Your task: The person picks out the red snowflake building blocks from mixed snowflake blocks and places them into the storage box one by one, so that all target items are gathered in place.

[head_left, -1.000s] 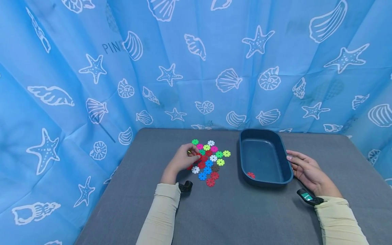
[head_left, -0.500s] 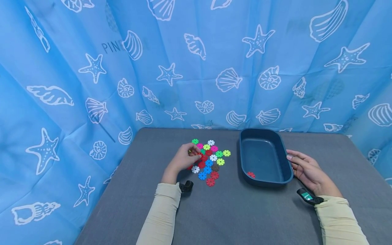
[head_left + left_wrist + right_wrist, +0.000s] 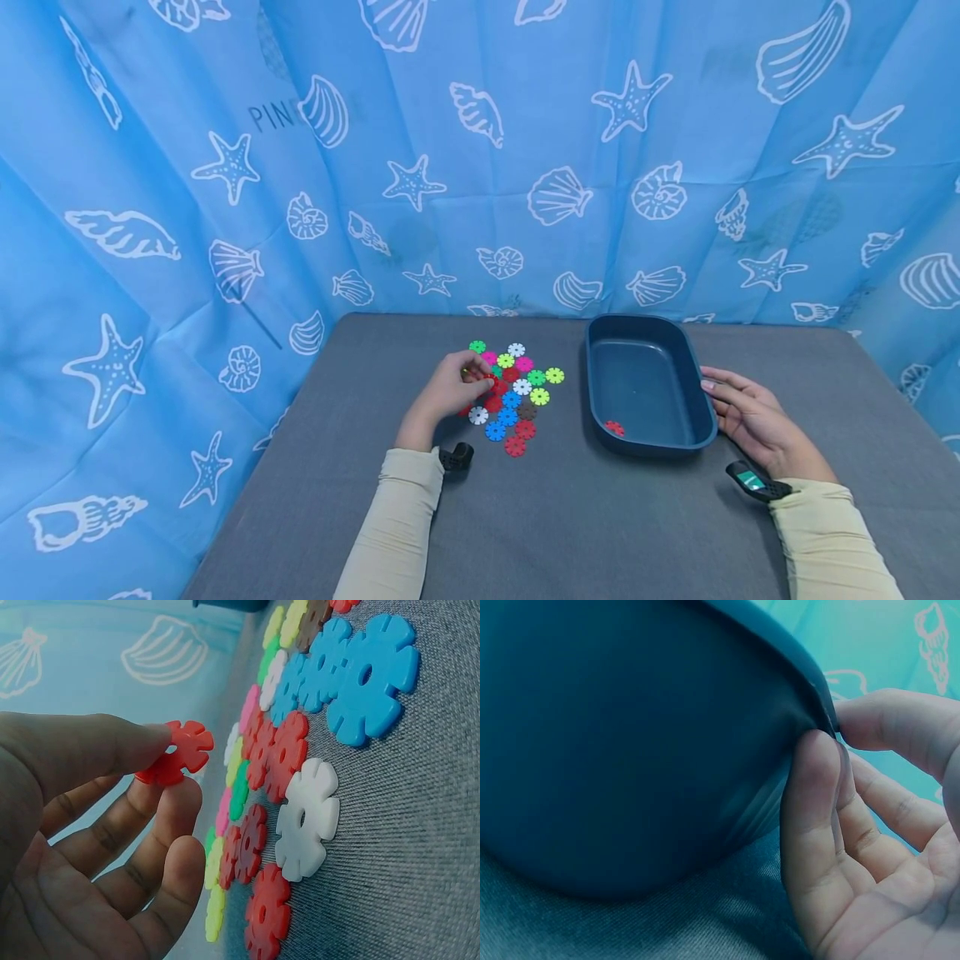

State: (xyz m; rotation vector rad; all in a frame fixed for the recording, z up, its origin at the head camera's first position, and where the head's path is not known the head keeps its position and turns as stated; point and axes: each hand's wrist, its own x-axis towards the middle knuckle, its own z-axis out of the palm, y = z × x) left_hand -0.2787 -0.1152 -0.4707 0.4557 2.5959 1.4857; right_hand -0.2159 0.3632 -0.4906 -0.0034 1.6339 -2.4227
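Observation:
My left hand [image 3: 452, 387] pinches a red notched plastic disc [image 3: 180, 754] between thumb and fingertips. In the left wrist view the disc is held beside the spread of flower-shaped discs lying on the grey cloth, among them a white disc [image 3: 307, 821] and a blue disc [image 3: 379, 682]. With its thumb at the rim and fingertips against the outer wall, my right hand [image 3: 761, 421] holds the right side of a dark blue plastic tub [image 3: 600, 392]. One red disc [image 3: 614, 428] lies inside, in the tub's near left corner.
More discs lie left of the tub, including a brown disc [image 3: 527, 411], a green disc [image 3: 477, 346] and a yellow disc [image 3: 555, 376]. They rest on the grey table [image 3: 570, 517]. A blue seashell-print curtain [image 3: 465, 200] hangs along the back and sides.

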